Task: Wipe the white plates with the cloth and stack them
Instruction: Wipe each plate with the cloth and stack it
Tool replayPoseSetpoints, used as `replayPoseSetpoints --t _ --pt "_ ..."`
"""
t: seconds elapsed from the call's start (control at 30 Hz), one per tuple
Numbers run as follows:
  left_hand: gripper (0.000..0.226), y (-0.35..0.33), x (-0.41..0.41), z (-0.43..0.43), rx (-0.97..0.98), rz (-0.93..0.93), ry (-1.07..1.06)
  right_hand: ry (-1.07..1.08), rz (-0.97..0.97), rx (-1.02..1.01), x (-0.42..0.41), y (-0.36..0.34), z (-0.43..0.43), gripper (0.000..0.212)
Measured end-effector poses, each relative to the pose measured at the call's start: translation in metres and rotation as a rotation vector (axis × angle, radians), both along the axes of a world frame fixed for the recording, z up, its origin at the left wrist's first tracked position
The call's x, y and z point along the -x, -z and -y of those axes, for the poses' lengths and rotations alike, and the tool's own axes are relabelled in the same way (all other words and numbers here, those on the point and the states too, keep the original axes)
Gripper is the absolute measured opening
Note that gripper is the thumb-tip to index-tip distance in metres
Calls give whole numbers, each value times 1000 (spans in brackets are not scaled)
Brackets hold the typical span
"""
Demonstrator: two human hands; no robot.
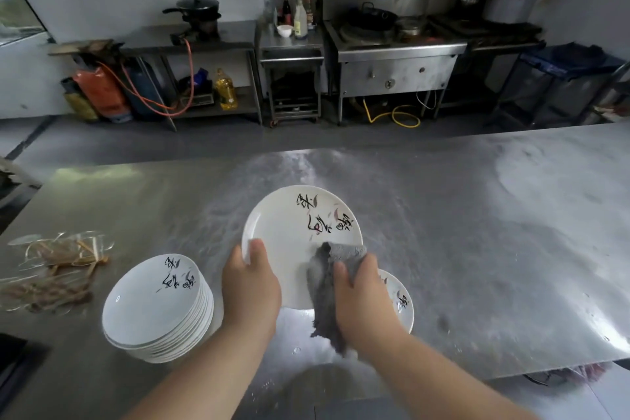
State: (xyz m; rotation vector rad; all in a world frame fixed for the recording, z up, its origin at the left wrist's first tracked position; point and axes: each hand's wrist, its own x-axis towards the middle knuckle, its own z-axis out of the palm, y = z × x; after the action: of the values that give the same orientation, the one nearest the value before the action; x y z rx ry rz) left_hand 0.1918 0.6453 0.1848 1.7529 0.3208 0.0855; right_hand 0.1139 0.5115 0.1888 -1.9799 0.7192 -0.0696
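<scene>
— Where's the plate being wiped?
— Tilted above the steel worktop [477, 215]: the left hand [250, 286] grips the white plate [293, 232] by its rim, while the right hand [364, 297] has its fingers closed on the grey cloth [324, 290], pressed to its face.
— And the others?
— A plate stack [156, 310] sits left; another plate [399, 297] lies under the right hand.

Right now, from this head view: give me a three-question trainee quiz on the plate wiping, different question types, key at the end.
1. True or false: the left hand holds the raised plate by its rim.
2. Multiple choice: the grey cloth is pressed on the raised plate by A) the right hand, B) the left hand, C) neither.
3. Fill in: the tall stack of plates sits on the steel table to the person's ____; another plate shows partly under the right hand.

Key: 1 true; 2 A; 3 left.
</scene>
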Motion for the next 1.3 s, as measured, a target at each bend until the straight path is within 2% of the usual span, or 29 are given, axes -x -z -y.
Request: replayPoseSetpoints --t 0.07,0.17,0.27,0.4,0.5,0.63,0.7,0.77,0.8,0.87,0.93,0.97,1.0,1.03,1.07,1.13,1.17,1.23,1.3 --pt "21 5 3 -1 -18 -5 14 -14 -2 94 -21 -9 25 27" --pt "23 5 9 4 -22 24 33 -41 110 221 -47 -42 52 18" --pt "24 -1 8 14 75 22 -54 32 162 54 -33 -35 32 12" --pt "36 -3 8 19 41 7 -67 117 38 -137 10 7 -15 27" --pt "38 8 13 12 54 -32 2 86 -3 -49 3 9 9 25" --pt "22 24 10 -2 85 -167 129 -72 4 116 -21 -12 68 28" --pt "21 28 13 -4 60 -190 186 -108 -8 87 -22 -10 85 37" --pt "25 28 19 -1 -2 -194 227 -73 2 -69 -17 -5 85 40" --pt "32 26 20 2 -20 -253 253 -30 16 -113 -12 -1 83 38" --pt "59 16 21 5 72 -558 367 88 59 -82 -3 9 76 32" --pt "102 11 21 4 271 -895 505 198 172 -122 5 14 68 35" --pt "114 8 21 5 386 -979 528 234 245 -191 8 14 66 38" --pt "115 6 21 6 517 -1018 504 256 315 -275 11 13 64 41" --pt "105 6 21 8 644 -1017 444 256 363 -350 13 12 65 43" --pt "85 3 22 10 755 -971 376 238 384 -409 14 10 67 43" --pt "33 -3 20 14 880 -817 287 184 366 -454 11 4 72 45" --pt "20 -4 18 14 910 -757 259 163 340 -479 10 3 74 43" --pt "19 -5 13 13 888 -660 269 97 288 -484 9 3 76 41" --pt "28 -6 10 13 815 -578 346 -23 257 -294 10 -2 69 37"
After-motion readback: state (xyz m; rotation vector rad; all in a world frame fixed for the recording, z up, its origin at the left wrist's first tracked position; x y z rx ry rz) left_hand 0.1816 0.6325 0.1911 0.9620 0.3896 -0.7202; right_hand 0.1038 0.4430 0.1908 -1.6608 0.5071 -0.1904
